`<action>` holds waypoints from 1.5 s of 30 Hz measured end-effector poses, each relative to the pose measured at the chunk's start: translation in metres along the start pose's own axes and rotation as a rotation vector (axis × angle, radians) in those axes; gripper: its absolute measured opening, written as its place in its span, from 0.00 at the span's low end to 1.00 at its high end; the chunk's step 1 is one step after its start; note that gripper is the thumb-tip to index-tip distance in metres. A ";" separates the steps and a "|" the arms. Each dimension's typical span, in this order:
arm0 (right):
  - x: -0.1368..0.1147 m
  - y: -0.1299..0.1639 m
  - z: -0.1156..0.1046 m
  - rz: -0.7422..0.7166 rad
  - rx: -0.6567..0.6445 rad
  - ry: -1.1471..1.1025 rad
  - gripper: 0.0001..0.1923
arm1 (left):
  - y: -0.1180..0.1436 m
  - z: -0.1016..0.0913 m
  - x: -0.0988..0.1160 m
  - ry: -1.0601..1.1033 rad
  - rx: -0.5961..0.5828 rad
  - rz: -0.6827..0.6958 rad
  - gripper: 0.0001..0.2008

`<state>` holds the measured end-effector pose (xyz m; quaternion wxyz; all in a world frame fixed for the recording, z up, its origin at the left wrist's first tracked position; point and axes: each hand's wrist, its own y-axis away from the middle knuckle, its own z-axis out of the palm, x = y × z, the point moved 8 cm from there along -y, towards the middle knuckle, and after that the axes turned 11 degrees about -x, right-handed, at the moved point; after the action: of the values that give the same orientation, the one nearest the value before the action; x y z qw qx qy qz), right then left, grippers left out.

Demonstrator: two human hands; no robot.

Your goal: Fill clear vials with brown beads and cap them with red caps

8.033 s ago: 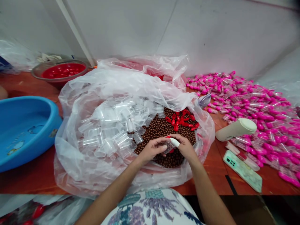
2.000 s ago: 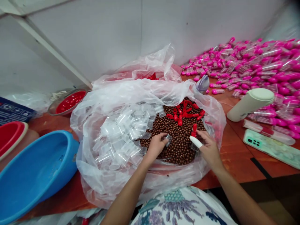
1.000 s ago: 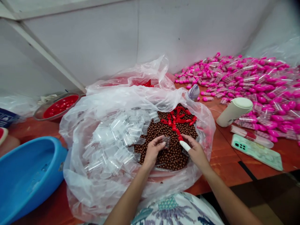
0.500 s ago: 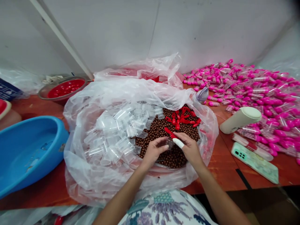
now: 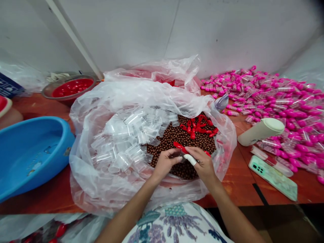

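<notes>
My left hand (image 5: 164, 164) is closed, thumb and fingers pinching a small clear plastic tube that is mostly hidden. Close beside it, my right hand (image 5: 203, 162) grips a red plastic cap (image 5: 179, 146) at the mouth of the tube. A white cover (image 5: 190, 159) wraps one right finger. Both hands hover over brown beads (image 5: 165, 141) in an open plastic bag (image 5: 86, 162). Several loose red caps (image 5: 193, 125) lie on the beads at the upper right. To the left of the beads is a heap of empty clear tubes (image 5: 118, 135).
A blue basin (image 5: 60, 135) stands at the left, with a bowl of red parts (image 5: 72, 87) behind it. Filled pink-capped tubes (image 5: 280, 104) are piled at the right. Near them stand a pale bottle (image 5: 260, 131) and a phone (image 5: 273, 177).
The red cap in my right hand has shifted slightly left and lies flatter. Another red piece now shows beside my right hand. The whole view has shifted a little.
</notes>
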<state>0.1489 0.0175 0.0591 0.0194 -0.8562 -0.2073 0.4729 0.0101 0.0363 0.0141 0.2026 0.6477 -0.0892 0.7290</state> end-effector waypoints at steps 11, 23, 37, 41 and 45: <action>-0.002 0.006 0.019 -0.047 0.009 0.265 0.32 | 0.008 0.004 -0.021 0.441 0.039 -0.219 0.21; -0.027 0.016 0.046 -0.191 -0.162 0.366 0.29 | 0.019 0.038 -0.029 0.776 -0.094 -0.432 0.25; -0.041 0.015 0.041 -0.212 -0.180 0.402 0.28 | 0.026 0.041 -0.024 0.751 0.032 -0.375 0.25; -0.042 0.016 0.044 -0.257 -0.158 0.383 0.27 | 0.030 0.037 -0.025 0.716 0.084 -0.380 0.24; -0.041 0.019 0.044 -0.252 -0.179 0.368 0.27 | 0.034 0.038 -0.023 0.729 0.056 -0.381 0.23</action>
<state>0.0996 -0.0221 0.0635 0.0395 -0.8937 -0.3464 0.2824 0.0330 -0.0131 0.0019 0.3346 0.3571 0.1298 0.8624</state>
